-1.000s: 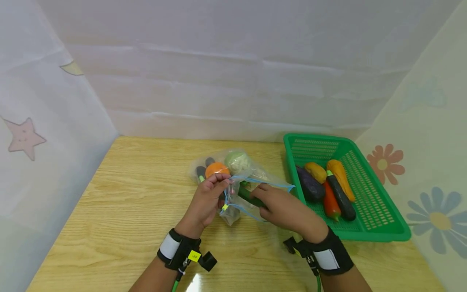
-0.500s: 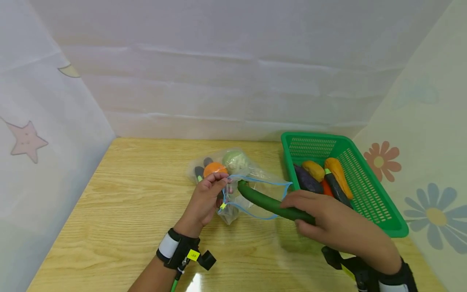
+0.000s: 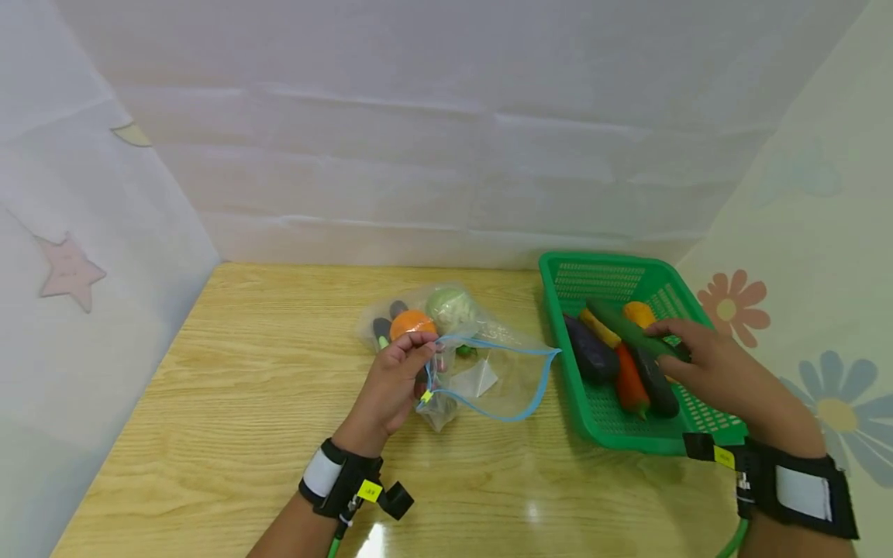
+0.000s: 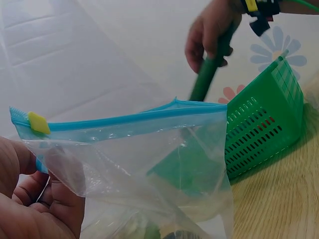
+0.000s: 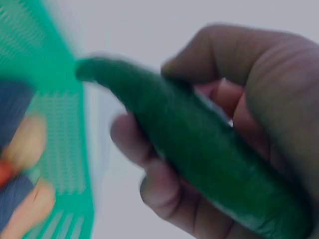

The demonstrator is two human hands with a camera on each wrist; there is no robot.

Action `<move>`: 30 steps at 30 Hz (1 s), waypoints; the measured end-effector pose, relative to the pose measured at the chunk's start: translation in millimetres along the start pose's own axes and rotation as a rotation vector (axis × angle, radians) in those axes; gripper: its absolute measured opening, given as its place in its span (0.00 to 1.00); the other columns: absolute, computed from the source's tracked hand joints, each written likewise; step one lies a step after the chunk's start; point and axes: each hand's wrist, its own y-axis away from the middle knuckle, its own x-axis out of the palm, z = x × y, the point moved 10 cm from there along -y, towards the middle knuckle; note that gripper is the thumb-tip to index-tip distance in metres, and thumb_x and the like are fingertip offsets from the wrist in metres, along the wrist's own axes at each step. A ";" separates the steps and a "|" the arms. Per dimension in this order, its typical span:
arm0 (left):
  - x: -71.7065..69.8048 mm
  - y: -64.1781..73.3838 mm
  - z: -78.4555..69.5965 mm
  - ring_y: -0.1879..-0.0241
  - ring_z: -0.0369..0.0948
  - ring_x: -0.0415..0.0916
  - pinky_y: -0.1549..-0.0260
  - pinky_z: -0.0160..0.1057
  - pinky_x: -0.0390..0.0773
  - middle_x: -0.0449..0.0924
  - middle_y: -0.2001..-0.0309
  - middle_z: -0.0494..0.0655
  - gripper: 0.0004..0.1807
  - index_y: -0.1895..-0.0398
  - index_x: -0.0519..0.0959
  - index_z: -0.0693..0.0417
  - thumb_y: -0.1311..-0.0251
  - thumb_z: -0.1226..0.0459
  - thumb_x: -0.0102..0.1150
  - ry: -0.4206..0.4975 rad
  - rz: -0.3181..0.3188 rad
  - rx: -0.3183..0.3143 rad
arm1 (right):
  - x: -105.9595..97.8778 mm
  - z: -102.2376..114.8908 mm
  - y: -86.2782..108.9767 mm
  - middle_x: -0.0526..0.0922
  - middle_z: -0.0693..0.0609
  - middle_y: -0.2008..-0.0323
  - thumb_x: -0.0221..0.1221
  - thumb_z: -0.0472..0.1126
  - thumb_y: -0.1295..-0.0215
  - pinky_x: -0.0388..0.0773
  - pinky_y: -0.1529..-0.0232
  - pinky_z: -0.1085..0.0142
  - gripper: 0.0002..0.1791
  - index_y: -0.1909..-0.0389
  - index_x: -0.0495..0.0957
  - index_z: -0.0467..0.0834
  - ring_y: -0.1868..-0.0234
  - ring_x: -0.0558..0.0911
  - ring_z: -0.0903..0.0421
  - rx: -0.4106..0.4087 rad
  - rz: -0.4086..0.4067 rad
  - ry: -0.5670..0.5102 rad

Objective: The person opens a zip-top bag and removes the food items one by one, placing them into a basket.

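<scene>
My left hand point(image 3: 401, 380) pinches the edge of a clear zip bag point(image 4: 144, 169) near its yellow slider point(image 4: 39, 123). The bag's blue-edged mouth gapes toward the right. Inside it lie an orange point(image 3: 412, 323), a pale green cauliflower-like vegetable point(image 3: 451, 308) and several dark pieces. Over the green basket point(image 3: 593, 430) my right hand point(image 3: 718, 368) grips a cucumber point(image 5: 199, 134), fingers and thumb wrapped around its thicker end. The cucumber's free end points to the far left of the basket, above the other vegetables.
In the basket lie a dark purple eggplant point(image 3: 591, 353), a red-orange carrot-like vegetable point(image 3: 632, 386), a long dark eggplant point(image 3: 658, 387) and yellow pieces. The wooden table point(image 3: 279, 387) meets white sheet walls at its back and sides.
My right hand has drawn the cucumber out of the bag's mouth and carried it right, over the basket. The left hand keeps its hold on the bag and has hardly moved.
</scene>
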 end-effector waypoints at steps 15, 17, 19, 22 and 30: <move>-4.1 -0.1 5.7 0.67 0.37 0.75 0.78 0.29 0.65 0.78 0.54 0.48 0.08 0.50 0.74 0.59 0.25 0.67 0.46 -0.014 -0.006 -0.010 | 48.7 -63.8 -24.3 0.74 0.26 0.51 0.58 0.32 0.38 0.71 0.52 0.36 0.22 0.45 0.71 0.23 0.50 0.73 0.29 0.124 0.150 0.140; -2.8 -1.2 4.8 0.67 0.37 0.75 0.78 0.29 0.65 0.78 0.55 0.48 0.07 0.50 0.74 0.59 0.25 0.67 0.47 -0.007 -0.002 -0.004 | 49.4 -62.0 -25.3 0.75 0.26 0.52 0.59 0.31 0.40 0.72 0.52 0.36 0.23 0.46 0.72 0.23 0.50 0.74 0.29 0.111 0.162 0.152; -1.4 -2.8 3.3 0.67 0.37 0.76 0.79 0.29 0.65 0.78 0.55 0.48 0.07 0.51 0.74 0.58 0.25 0.67 0.47 -0.003 0.001 0.004 | 50.6 -60.6 -27.4 0.77 0.27 0.53 0.61 0.30 0.41 0.72 0.53 0.37 0.22 0.47 0.73 0.23 0.51 0.75 0.29 0.094 0.181 0.168; -0.5 -4.5 3.7 0.67 0.38 0.75 0.78 0.29 0.66 0.79 0.55 0.48 0.07 0.51 0.74 0.58 0.25 0.67 0.48 0.004 -0.003 -0.001 | 56.8 -59.6 -28.8 0.78 0.29 0.55 0.62 0.28 0.44 0.74 0.54 0.38 0.22 0.48 0.75 0.24 0.53 0.76 0.31 0.067 0.232 0.165; 1.0 -5.9 7.4 0.68 0.37 0.74 0.78 0.30 0.65 0.79 0.56 0.48 0.07 0.50 0.74 0.59 0.25 0.67 0.48 -0.007 0.004 -0.005 | 72.6 -65.6 -23.5 0.79 0.28 0.51 0.58 0.25 0.43 0.77 0.63 0.53 0.22 0.46 0.74 0.22 0.56 0.78 0.40 0.100 0.371 0.065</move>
